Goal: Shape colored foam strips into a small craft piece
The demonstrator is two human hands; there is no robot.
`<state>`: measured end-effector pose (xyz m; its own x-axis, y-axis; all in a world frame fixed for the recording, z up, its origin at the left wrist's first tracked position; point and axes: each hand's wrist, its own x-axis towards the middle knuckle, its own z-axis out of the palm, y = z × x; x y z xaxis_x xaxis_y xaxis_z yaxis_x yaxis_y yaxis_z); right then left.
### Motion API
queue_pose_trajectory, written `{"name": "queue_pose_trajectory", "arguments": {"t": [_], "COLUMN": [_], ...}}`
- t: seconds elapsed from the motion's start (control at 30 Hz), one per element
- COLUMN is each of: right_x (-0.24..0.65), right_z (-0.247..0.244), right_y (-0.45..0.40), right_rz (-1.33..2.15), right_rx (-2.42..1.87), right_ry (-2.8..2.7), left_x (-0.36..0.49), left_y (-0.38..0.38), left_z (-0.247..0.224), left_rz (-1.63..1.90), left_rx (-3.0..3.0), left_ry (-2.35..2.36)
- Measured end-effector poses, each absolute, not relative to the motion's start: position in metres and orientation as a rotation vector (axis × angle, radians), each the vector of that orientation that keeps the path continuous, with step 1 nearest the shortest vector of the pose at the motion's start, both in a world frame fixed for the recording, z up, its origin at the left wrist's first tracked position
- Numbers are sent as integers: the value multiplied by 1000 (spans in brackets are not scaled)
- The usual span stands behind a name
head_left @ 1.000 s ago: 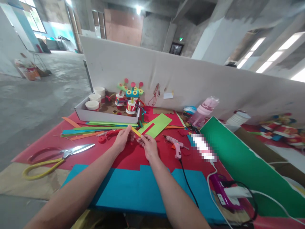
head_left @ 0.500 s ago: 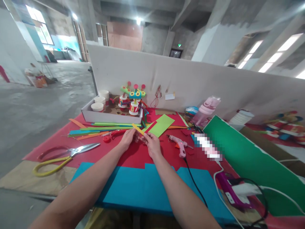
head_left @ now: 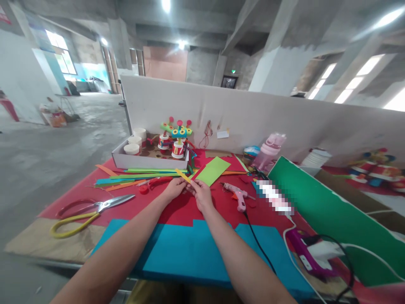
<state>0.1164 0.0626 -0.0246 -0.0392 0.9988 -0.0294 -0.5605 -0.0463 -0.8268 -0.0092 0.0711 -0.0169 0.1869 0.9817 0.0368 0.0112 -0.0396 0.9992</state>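
Over the middle of the red table cover, my left hand [head_left: 176, 188] and my right hand [head_left: 202, 195] are close together, fingers closed. A narrow yellow paper strip [head_left: 182, 175] slants up to the left between them, its lower end in my right fingertips. My left fingertips pinch beside the strip's lower part; what exactly they grip is partly hidden. Just beyond my fingers a red paper strip [head_left: 198, 172] shows by a light green paper sheet [head_left: 215, 169]. To the right of my right hand lies a pink hot glue gun [head_left: 238, 195].
Large scissors [head_left: 98, 207] with red and yellow handles lie at left, near red-handled pliers [head_left: 158, 181] and coloured paper strips [head_left: 110, 180]. Behind stands a white box [head_left: 148, 162] with cups and spring-necked figures. A purple power strip [head_left: 311, 253] and cables are at right.
My hands have drawn slightly closer together around the yellow strip. The head view has shifted a little, so the table appears slightly lower.
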Motion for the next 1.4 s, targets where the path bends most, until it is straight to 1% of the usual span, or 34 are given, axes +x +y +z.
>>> {"name": "queue_pose_trajectory", "arguments": {"t": [0.07,0.13,0.23,0.33,0.43,0.63,0.83,1.03,1.4], "right_x": [116,116,117,120,123,128,122,116,117], "right_z": [-23,-23,-24,-26,-28,-28,-28,-32,-35], "right_y": [63,64,67,70,71,68,65,55,41], "right_rz": [1485,1484,1491,1492,1470,1420,1306,1227,1181], "right_rx": [-769,-765,-753,-733,-708,-744,-759,-741,-749], "right_ry": [-752,-728,-689,-683,-662,-740,-810,-770,-817], "left_x": [-6,-2,3,6,6,8,12,18,26], "left_y": [73,74,74,70,66,65,68,57,37], "left_z": [-13,-13,-19,-24,-24,-22,-25,-32,-33], "left_rz": [1020,1026,1193,1294,1259,1254,1255,1457,1581], "left_rx": [1331,1331,1364,1438,1428,1446,1414,1442,1483], "left_ry": [1164,1244,1319,1276,1159,1095,1174,1291,1273]}}
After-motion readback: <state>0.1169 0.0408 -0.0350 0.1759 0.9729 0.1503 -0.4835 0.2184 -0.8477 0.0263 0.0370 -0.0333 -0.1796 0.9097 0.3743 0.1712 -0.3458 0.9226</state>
